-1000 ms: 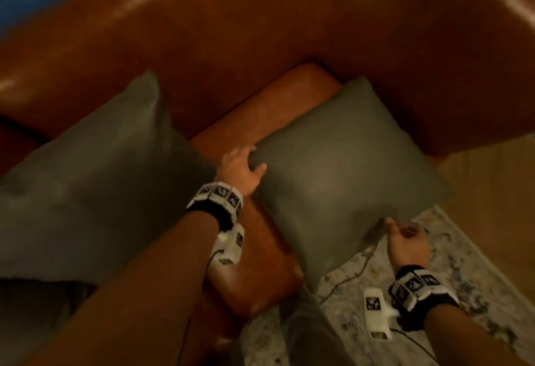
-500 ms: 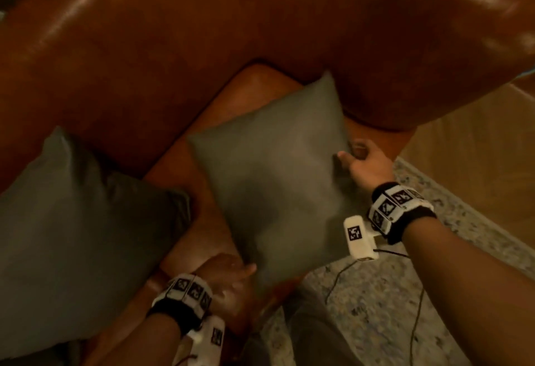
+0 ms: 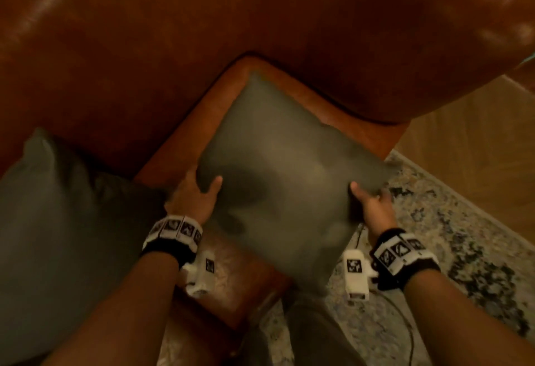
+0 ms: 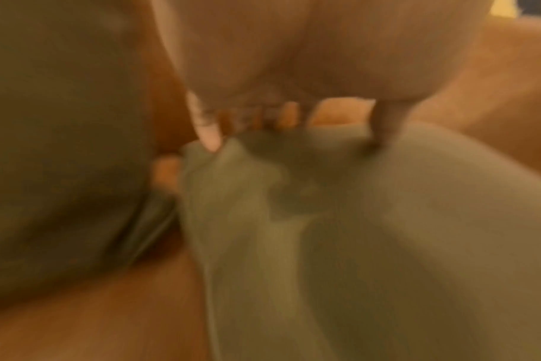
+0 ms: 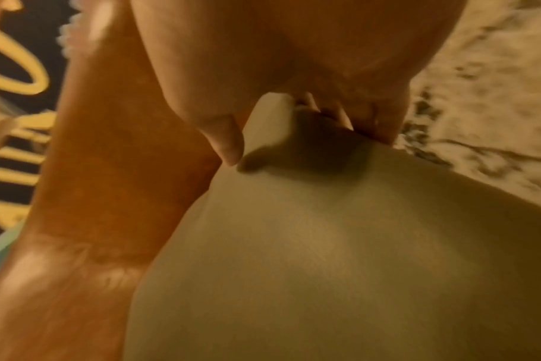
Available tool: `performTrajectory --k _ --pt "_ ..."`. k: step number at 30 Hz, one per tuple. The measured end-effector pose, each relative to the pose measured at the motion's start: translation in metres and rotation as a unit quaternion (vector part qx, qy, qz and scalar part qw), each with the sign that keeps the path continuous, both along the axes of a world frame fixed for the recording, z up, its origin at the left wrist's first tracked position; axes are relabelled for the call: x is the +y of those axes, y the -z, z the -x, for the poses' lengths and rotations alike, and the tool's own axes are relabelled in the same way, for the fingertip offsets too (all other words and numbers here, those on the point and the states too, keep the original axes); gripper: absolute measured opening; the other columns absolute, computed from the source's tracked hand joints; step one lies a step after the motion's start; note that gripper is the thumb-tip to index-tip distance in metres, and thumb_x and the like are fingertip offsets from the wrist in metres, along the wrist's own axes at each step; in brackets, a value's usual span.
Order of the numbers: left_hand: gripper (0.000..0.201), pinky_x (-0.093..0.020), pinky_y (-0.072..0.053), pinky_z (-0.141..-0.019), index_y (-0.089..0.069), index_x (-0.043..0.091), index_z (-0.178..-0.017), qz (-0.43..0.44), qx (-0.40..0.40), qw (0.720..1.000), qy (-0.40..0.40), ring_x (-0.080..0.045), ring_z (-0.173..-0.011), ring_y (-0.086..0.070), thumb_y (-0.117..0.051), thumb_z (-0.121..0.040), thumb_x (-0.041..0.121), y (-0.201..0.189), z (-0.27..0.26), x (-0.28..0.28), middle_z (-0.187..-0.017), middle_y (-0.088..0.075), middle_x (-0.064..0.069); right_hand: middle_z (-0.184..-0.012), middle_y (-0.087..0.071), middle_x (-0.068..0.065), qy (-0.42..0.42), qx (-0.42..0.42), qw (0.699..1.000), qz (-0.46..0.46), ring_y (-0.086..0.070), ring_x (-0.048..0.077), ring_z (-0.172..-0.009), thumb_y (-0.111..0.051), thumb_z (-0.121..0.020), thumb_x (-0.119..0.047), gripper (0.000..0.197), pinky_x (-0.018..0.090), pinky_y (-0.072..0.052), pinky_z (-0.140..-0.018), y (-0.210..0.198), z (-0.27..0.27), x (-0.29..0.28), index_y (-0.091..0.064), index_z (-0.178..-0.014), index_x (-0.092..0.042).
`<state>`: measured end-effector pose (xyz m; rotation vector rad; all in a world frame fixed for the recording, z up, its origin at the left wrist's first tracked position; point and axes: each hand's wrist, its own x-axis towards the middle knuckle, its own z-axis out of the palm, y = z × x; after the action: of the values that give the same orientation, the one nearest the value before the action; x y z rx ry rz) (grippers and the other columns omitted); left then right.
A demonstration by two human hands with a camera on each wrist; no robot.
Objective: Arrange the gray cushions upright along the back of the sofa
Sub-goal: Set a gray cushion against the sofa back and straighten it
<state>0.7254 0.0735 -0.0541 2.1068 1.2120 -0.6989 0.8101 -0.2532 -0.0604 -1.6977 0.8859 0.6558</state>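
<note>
A gray cushion [image 3: 286, 174] hangs tilted over the brown leather sofa's seat [image 3: 208, 116], one corner pointing at the inner angle of back and armrest. My left hand [image 3: 199, 192] grips its left corner, thumb on top. My right hand [image 3: 367, 200] grips its right corner, thumb on top and fingers behind. The left wrist view shows my fingers curled into the gray cushion's [image 4: 355, 232] fabric. In the right wrist view my thumb and fingers pinch the gray cushion's [image 5: 340, 256] corner. A second gray cushion [image 3: 58, 235] lies at the left on the seat, leaning against the backrest [image 3: 144, 61].
The sofa's armrest [image 3: 405, 47] curves round at the upper right. A patterned rug [image 3: 448, 264] covers the floor at the lower right, with wooden floor [image 3: 477, 148] beyond it. A cable [image 3: 405, 322] trails over the rug below my right wrist.
My left hand came up from the seat's front edge and took the cushion's left corner. My right hand shifted to its right corner, and the cushion now hangs tilted between both hands.
</note>
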Motion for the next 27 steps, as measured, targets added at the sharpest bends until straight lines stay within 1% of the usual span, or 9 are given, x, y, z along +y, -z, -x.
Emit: performTrajectory --k 5,8,10,12,14,16,21,25,27 --pt "0.061 -0.046 -0.03 -0.118 -0.044 0.013 -0.144 0.082 0.138 0.983 -0.084 -0.04 -0.138 -0.042 -0.03 -0.099 0.052 0.005 0.065 -0.011 -0.151 -0.044 -0.021 -0.126 -0.058 0.003 -0.144 -0.046 0.981 0.122 -0.057 0.028 -0.117 -0.067 -0.085 -0.041 0.057 0.044 -0.044 -0.105 -0.015 -0.07 0.008 -0.047 -0.133 -0.018" --pt "0.054 -0.046 -0.034 -0.113 -0.048 0.013 -0.14 0.07 0.055 0.972 -0.215 -0.041 -0.133 -0.046 -0.039 -0.099 0.048 -0.01 0.049 -0.012 -0.147 -0.047 -0.022 -0.133 -0.06 0.008 -0.2 -0.029 0.97 0.135 -0.057 0.031 -0.119 -0.066 -0.08 -0.054 0.065 0.045 -0.043 -0.105 -0.011 -0.097 0.019 -0.049 -0.131 -0.017" --pt "0.052 -0.046 -0.037 -0.113 -0.047 0.014 -0.141 0.129 -0.055 0.94 -0.311 -0.038 -0.134 -0.047 -0.048 -0.098 0.042 -0.006 0.024 -0.001 -0.148 -0.048 -0.018 -0.136 -0.059 0.007 -0.236 -0.029 0.962 0.136 -0.057 0.03 -0.121 -0.066 -0.07 -0.067 0.08 0.047 -0.043 -0.106 -0.004 -0.112 0.033 -0.047 -0.133 -0.022" --pt "0.079 -0.051 -0.036 -0.116 -0.047 0.015 -0.142 0.202 -0.128 0.894 -0.379 -0.036 -0.134 -0.048 -0.062 -0.081 0.062 0.032 0.013 0.02 -0.15 -0.048 -0.014 -0.134 -0.06 0.004 -0.237 -0.031 0.962 0.128 -0.059 0.03 -0.118 -0.065 -0.057 -0.075 0.091 0.047 -0.046 -0.105 -0.003 -0.125 0.052 -0.046 -0.134 -0.028" --pt "0.108 -0.054 -0.04 -0.113 -0.061 0.02 -0.127 0.237 -0.149 0.863 -0.421 -0.034 -0.13 -0.054 -0.074 -0.04 0.083 0.08 0.014 0.043 -0.144 -0.056 -0.009 -0.135 -0.059 0.004 -0.234 -0.026 0.963 0.13 -0.058 0.03 -0.12 -0.065 -0.059 -0.075 0.089 0.046 -0.045 -0.105 -0.014 -0.133 0.073 -0.047 -0.133 -0.029" --pt "0.096 -0.051 -0.046 -0.109 -0.067 0.026 -0.104 0.249 -0.164 0.85 -0.435 -0.03 -0.125 -0.061 -0.075 -0.027 0.083 0.076 0.01 0.05 -0.135 -0.064 -0.007 -0.14 -0.055 0.006 -0.252 -0.034 0.958 0.13 -0.054 0.031 -0.124 -0.064 -0.071 -0.068 0.077 0.041 -0.042 -0.106 -0.026 -0.139 0.089 -0.047 -0.134 -0.027" --pt "0.036 -0.05 -0.05 -0.101 -0.064 0.027 -0.104 0.201 -0.297 0.794 -0.491 -0.032 -0.111 -0.065 -0.072 -0.074 0.045 -0.037 -0.005 0.041 -0.115 -0.068 -0.005 -0.134 -0.057 0.004 -0.263 -0.167 0.945 0.1 -0.055 0.03 -0.12 -0.06 -0.078 -0.062 0.056 0.034 -0.042 -0.097 -0.065 -0.165 0.137 -0.049 -0.123 -0.03" --pt "0.044 -0.039 -0.047 -0.105 -0.049 0.011 -0.135 0.106 -0.385 0.785 -0.474 -0.023 -0.115 -0.061 -0.06 -0.094 0.024 -0.081 -0.002 0.05 -0.122 -0.066 -0.007 -0.103 -0.062 -0.009 -0.256 -0.282 0.924 0.038 -0.061 0.027 -0.107 -0.06 -0.064 -0.068 0.039 0.051 -0.047 -0.099 -0.086 -0.191 0.191 -0.046 -0.092 -0.044" --pt "0.046 -0.038 -0.045 -0.108 -0.045 0.011 -0.138 0.075 -0.413 0.776 -0.471 -0.024 -0.122 -0.059 -0.059 -0.095 0.021 -0.089 0.0 0.058 -0.135 -0.061 -0.014 -0.104 -0.064 -0.01 -0.281 -0.31 0.908 0.004 -0.062 0.021 -0.102 -0.062 -0.07 -0.061 0.037 0.045 -0.049 -0.096 -0.093 -0.196 0.218 -0.047 -0.099 -0.043"
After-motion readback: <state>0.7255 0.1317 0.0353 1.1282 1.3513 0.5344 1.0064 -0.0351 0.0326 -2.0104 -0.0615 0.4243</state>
